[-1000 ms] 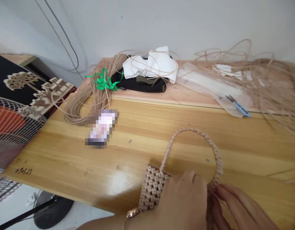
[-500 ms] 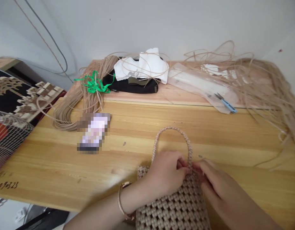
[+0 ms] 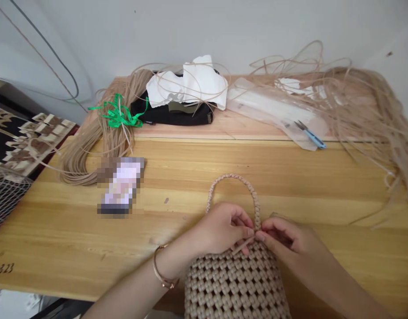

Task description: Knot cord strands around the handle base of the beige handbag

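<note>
Two hands logged: we list the left hand (image 3: 222, 227) and right hand (image 3: 288, 235), both narrowly pinching a strand (image 3: 243, 245) at the handle (image 3: 231, 176) base; woven bag (image 3: 233, 283) at the table's (image 3: 340, 190) near edge.

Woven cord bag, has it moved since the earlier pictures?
Yes: the woven cord bag has swung right, its body now closer below the blue-handled scissors, which serve as the fixed mark.

Cord bag (image 3: 235, 283) matt, knobbly; pine tabletop (image 3: 71, 239) glossy, varnished.
</note>
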{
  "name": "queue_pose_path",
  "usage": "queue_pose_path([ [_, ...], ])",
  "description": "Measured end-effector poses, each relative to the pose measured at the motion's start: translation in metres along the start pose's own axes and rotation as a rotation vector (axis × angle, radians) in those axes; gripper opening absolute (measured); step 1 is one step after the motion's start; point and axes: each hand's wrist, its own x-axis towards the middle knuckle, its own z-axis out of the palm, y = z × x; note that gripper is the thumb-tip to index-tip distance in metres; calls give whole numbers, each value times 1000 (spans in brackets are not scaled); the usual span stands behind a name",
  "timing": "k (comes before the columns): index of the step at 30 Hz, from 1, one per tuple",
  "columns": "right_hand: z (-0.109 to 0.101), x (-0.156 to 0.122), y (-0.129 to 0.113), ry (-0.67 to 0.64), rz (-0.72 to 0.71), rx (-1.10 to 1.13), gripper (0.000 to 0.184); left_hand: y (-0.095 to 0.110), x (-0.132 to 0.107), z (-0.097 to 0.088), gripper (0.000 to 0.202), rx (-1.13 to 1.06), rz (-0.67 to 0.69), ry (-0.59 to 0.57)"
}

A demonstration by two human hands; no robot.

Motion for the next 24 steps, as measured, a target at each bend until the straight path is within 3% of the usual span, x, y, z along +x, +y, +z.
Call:
queue_pose_path([
  [6, 4, -1, -1, 0, -19, -30, 20, 4, 1, -5, 7, 15, -98, -50],
  [16, 6, -3, -1, 56, -42, -74, 18, 1, 4, -12, 17, 82, -5, -146],
  [24, 11, -3, 5, 107, -48, -50, 17, 1, 2, -11, 18, -46, -21, -163],
])
